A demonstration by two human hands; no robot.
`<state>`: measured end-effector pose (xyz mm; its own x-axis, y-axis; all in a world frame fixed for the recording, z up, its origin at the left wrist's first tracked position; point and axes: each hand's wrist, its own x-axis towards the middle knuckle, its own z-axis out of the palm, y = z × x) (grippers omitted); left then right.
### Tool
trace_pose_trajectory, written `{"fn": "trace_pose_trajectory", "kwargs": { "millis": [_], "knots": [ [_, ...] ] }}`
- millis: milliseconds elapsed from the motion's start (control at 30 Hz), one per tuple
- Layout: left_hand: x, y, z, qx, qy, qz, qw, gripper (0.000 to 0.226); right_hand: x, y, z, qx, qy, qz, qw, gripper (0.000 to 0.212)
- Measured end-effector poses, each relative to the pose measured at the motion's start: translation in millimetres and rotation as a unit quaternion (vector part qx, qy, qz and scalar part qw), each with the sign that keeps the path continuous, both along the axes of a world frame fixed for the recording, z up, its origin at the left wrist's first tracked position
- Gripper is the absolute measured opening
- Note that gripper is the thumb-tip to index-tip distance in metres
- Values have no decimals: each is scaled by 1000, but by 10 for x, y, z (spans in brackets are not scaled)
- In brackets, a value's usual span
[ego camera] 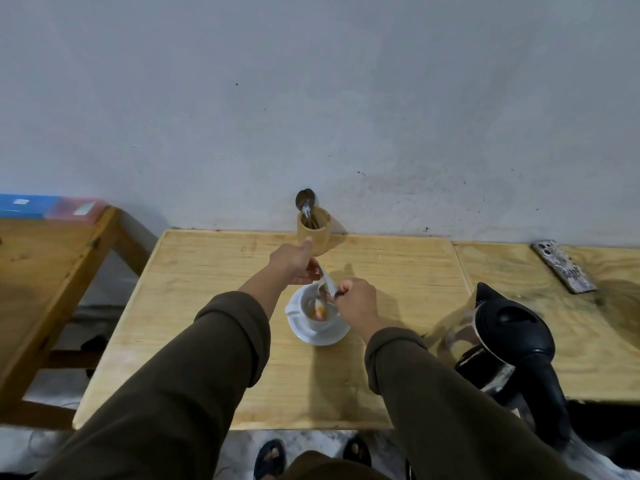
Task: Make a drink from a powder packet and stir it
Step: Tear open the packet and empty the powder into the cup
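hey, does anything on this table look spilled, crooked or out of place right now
Nothing stands out. Both hands, left hand and right hand, hold the packet over the white cup, which sits squarely on its saucer. No spill shows on the table; the kettle stands upright.

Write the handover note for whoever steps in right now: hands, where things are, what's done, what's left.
Left hand: pinching the top of the powder packet, held tilted over the cup.
Right hand: gripping the packet's lower end at the cup's rim.
Cup sits on its saucer mid-table; something orange shows inside it.
Kettle stands to the right; spoon in the wooden holder by the wall.
Done: packet in hand over the cup; whether it is emptied cannot be told.
Left: finish emptying, add water, stir.
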<state>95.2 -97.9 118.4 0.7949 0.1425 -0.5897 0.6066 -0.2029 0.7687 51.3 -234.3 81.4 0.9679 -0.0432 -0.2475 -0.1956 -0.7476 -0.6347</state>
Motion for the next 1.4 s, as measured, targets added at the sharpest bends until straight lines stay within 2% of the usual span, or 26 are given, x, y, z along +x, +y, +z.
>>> {"fn": "trace_pose_trajectory", "kwargs": {
  "millis": [133, 233, 367, 467, 533, 567, 633, 667, 733, 767, 833, 933, 1033, 1133, 1233, 1333, 1400],
  "knots": [
    [-2, -7, -13, 15, 2, -6, 1000, 64, -7, 10, -6, 4, 7, 8, 1000, 46],
    [-2, 9, -31, 14, 5, 3, 1000, 59, 2, -7, 37, 2, 19, 4, 1000, 30],
    [-32, 35, -32, -3, 31, 6, 1000, 57, 14, -51, 58, -20, 10, 16, 1000, 40],
    [-47, 67, -40, 14, 41, -7, 999, 41, 30, -53, -7, -4, 5, 31, 999, 17],
    [-66, 114, -51, -4, 55, -23, 998, 24, 37, -54, -12, -7, -9, 48, 999, 12],
    [-83, 145, -51, -17, 68, -32, 997, 19, 37, -59, 2, -1, -22, 47, 999, 16],
    [-127, 221, -45, -37, 84, -34, 995, 16, 22, -58, 60, 18, -52, 28, 998, 49],
    [-146, 267, -50, -47, 79, -25, 996, 16, 6, -43, 110, 30, -62, 13, 998, 64],
    [-173, 371, -88, -73, 46, 18, 996, 17, -3, 23, 208, 82, -70, -27, 994, 78],
    [-184, 430, -127, -83, 24, 45, 995, 18, 3, 85, 242, 115, -69, -49, 990, 76],
    [-223, 546, -227, -70, -17, 96, 993, 19, 6, 234, 289, 185, -48, -95, 977, 56],
    [-337, 682, -343, -9, -61, 165, 984, 23, -30, 518, 263, 273, 20, -120, 954, 32],
    [-503, 787, -380, 63, -76, 186, 978, 26, -73, 781, 178, 225, 56, -73, 970, 28],
    [-644, 899, -502, 115, -57, 163, 978, 24, -119, 974, 86, 125, 73, -22, 989, 17],
    [-762, 985, -681, 156, -32, 103, 982, 2, -184, 1124, -59, 32, 70, 13, 997, 17],
    [-837, 1043, -889, 178, -4, 35, 983, 31, -282, 1245, -177, -39, 72, 37, 996, 20],
    [-873, 1064, -989, 192, -1, -6, 981, 39, -341, 1285, -233, -80, 68, 54, 993, 21]
  ]
}}
